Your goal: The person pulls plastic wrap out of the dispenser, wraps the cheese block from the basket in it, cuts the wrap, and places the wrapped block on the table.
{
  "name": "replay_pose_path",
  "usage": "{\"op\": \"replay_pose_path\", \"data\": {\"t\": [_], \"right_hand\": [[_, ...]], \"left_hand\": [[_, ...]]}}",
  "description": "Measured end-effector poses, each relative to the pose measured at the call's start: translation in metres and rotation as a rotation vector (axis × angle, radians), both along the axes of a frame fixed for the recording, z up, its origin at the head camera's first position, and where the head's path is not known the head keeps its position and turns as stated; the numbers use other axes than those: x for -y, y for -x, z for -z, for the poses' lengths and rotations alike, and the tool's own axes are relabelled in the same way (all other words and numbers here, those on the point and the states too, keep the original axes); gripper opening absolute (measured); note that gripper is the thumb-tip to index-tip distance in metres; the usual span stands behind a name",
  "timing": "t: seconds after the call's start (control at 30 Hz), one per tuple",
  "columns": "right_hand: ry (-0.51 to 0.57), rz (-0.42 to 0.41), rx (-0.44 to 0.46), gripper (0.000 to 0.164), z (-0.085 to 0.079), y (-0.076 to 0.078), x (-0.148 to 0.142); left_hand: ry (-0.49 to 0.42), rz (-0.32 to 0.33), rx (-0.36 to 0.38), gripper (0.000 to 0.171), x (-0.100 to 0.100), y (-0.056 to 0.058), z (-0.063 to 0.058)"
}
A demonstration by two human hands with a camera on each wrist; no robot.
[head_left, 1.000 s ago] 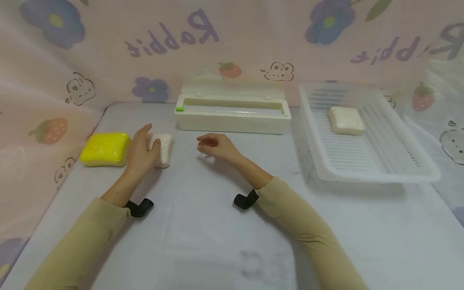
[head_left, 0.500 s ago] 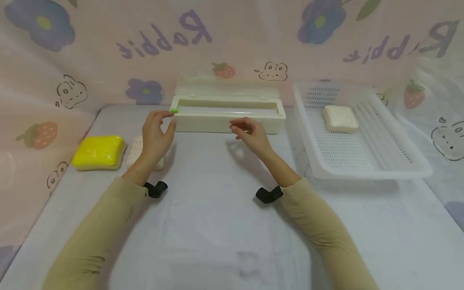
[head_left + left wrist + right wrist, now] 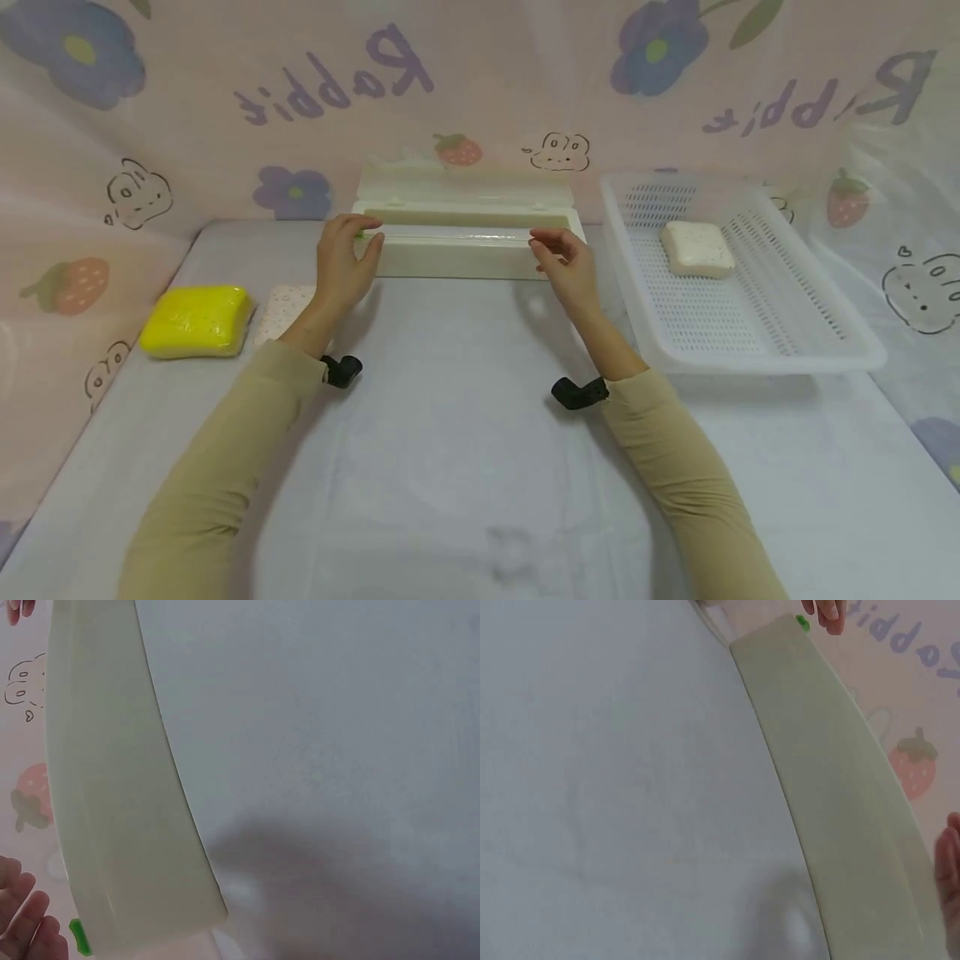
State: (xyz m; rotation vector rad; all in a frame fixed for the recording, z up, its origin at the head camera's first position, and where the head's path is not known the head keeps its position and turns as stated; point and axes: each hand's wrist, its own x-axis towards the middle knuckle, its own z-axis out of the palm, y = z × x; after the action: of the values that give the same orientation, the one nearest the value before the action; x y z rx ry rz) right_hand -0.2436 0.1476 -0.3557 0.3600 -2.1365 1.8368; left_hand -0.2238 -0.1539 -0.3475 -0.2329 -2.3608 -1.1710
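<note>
A long cream cling film dispenser [image 3: 457, 260] stands at the back of the table with its lid raised and a clear roll [image 3: 457, 233] inside. My left hand [image 3: 345, 262] is at its left end, by the green slider [image 3: 79, 937], with thumb and index finger apart at the front rim. Over the right end hovers my right hand [image 3: 570, 271], fingers loosely bent and fingertips close to the front rim. Neither hand shows anything gripped. Behind my left wrist lies a speckled white block [image 3: 281, 312], partly hidden. A yellow block [image 3: 197, 322] sits left of it.
To the right stands a white perforated basket [image 3: 750, 362] with one speckled white block [image 3: 697, 249] in it. A patterned curtain [image 3: 480, 92] rises right behind the dispenser and along both sides of the white-covered table [image 3: 450, 467].
My left hand has left the speckled white block and moved forward and right to the dispenser. My right hand has moved right and forward to the dispenser's other end.
</note>
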Motion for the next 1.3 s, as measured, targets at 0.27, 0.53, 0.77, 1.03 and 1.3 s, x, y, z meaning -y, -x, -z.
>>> {"op": "replay_pose_path", "data": {"t": [0.27, 0.53, 0.77, 1.03, 1.3], "right_hand": [[-0.348, 0.189, -0.117, 0.028, 0.001, 0.004, -0.012], [-0.644, 0.204, -0.036, 0.035, -0.001, 0.014, -0.021], [-0.718, 0.158, -0.003, 0.030, -0.007, 0.021, -0.031], [-0.595, 0.152, -0.035, 0.025, -0.006, 0.028, -0.035], [-0.443, 0.192, 0.061, 0.023, -0.005, 0.034, -0.033]], "left_hand": [[0.159, 0.031, 0.072, 0.032, 0.000, 0.011, 0.005], [0.238, 0.049, 0.088, 0.030, 0.006, 0.018, 0.008], [0.256, 0.050, 0.147, 0.027, 0.011, 0.023, 0.002], [0.115, -0.003, 0.209, 0.020, 0.013, 0.027, -0.002], [0.004, -0.082, 0.258, 0.020, 0.009, 0.029, -0.003]]}}
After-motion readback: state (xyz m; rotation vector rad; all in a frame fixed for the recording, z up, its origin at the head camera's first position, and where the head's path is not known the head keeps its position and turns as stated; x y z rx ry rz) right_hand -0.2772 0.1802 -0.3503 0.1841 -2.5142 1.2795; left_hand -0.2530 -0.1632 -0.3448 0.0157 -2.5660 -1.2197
